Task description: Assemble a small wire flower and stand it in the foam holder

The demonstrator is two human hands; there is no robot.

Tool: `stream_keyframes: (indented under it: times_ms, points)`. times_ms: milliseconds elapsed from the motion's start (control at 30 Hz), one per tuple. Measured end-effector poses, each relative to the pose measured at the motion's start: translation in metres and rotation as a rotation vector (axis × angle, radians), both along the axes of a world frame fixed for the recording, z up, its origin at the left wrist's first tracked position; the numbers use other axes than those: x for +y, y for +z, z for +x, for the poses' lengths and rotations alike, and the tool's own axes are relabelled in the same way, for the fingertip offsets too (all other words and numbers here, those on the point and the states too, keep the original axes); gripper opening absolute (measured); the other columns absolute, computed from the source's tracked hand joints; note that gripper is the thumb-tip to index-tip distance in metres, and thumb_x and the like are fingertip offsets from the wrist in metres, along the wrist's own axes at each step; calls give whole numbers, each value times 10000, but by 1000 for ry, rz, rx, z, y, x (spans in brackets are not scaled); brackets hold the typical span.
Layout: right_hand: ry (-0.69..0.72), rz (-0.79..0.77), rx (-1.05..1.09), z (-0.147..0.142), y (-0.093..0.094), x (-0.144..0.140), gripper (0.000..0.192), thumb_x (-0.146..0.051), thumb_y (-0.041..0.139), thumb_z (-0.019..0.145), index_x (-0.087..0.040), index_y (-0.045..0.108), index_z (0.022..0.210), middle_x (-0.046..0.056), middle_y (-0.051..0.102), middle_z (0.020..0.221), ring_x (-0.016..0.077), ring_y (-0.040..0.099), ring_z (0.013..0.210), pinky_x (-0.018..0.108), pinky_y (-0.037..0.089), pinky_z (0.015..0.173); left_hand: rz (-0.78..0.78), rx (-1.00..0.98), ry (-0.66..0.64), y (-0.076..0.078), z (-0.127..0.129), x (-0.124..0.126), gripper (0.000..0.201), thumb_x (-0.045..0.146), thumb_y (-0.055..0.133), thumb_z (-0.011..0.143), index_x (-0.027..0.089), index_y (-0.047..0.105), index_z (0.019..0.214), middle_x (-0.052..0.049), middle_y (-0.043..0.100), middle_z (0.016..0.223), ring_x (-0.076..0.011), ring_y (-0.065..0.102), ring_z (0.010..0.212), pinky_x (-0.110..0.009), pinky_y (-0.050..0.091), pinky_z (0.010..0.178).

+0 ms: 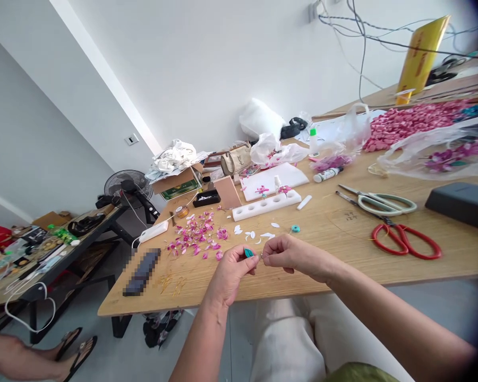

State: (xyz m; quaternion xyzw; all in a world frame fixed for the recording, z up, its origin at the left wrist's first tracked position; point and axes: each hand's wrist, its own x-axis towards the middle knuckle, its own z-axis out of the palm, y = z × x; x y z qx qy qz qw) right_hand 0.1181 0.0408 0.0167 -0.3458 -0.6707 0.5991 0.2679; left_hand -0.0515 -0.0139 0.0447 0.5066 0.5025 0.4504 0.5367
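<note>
Above the table's front edge, my left hand (234,268) pinches a small teal leaf (248,253) between thumb and fingers. My right hand (282,253) is closed in a pinch close beside it, its fingertips almost meeting the left ones. What the right fingers hold is too small to make out. Just beyond my hands lie several white petal-shaped pieces (252,234) and a teal roll of tape (295,228). A scatter of pink flower pieces (197,233) spreads to the left. Behind stands a white block with round holes (267,205), with pink flowers (284,189) near it.
Red-handled scissors (406,241) and pale green-handled scissors (386,202) lie at right, near a dark box (462,204). A blurred dark phone-like object (142,273) rests at the left edge. Pink pieces (414,124) are heaped at back right. Another person's feet (77,355) show at lower left.
</note>
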Motion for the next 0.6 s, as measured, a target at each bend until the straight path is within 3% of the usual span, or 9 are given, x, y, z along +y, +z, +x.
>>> stream_keyframes:
  times_ms: [167, 367, 600]
  points:
    - [41, 36, -32, 7, 1, 3, 178, -344, 626, 742, -171, 658, 718, -27, 510, 609, 91, 398, 543, 215, 325, 477, 0, 54, -25, 1, -1, 2, 248, 305, 760, 636, 148, 570, 600, 34, 499, 556, -89, 414, 566, -225, 331, 584]
    - [-21, 127, -60, 18, 5, 15, 228, -394, 595, 761, -178, 627, 696, -14, 521, 654, 100, 417, 563, 223, 331, 493, -3, -43, 50, -7, -3, -1, 222, 295, 760, 644, 150, 592, 637, 29, 533, 574, -87, 448, 571, -212, 342, 582]
    - [-80, 284, -151, 31, 1, 37, 229, -401, 585, 782, -197, 588, 678, -43, 459, 571, 104, 417, 536, 217, 325, 485, -62, -185, 124, -18, 7, -10, 328, 328, 806, 606, 149, 532, 580, 37, 507, 527, -71, 440, 531, -196, 328, 548]
